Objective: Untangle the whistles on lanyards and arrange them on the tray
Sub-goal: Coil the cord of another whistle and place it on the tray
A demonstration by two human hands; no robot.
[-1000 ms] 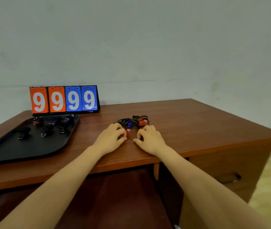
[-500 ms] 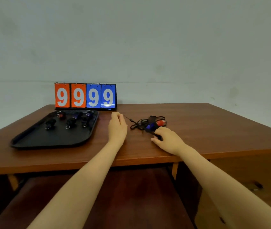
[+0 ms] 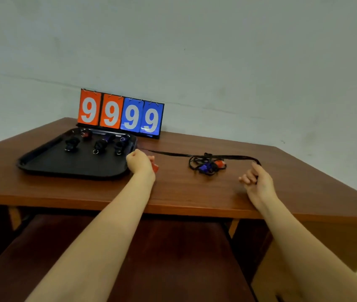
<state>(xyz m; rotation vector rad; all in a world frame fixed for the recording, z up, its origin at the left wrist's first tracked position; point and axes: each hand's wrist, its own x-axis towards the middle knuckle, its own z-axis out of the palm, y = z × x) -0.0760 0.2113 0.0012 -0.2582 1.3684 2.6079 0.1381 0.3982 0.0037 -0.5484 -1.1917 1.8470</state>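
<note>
Right hand [image 3: 258, 182] near the desk's front edge, fingers curled round the far end of a black lanyard [image 3: 173, 154]. Left hand [image 3: 139, 163] just beside the tray [image 3: 42, 164], clenched on a red whistle [image 3: 155, 168]. Lanyard stretched between them, passing the remaining tangle [image 3: 207, 165], blue and red whistles in it, mid-desk. Step in hand, by my reading: drawing one lanyard out of the knot. Next calls for freeing it fully, then laying it on the tray by the wound whistles [image 3: 99, 146]. Scoreboard [image 3: 120, 114] behind.

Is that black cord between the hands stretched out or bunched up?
Stretched out: the lanyard runs from left hand to right hand, past the tangle.
</note>
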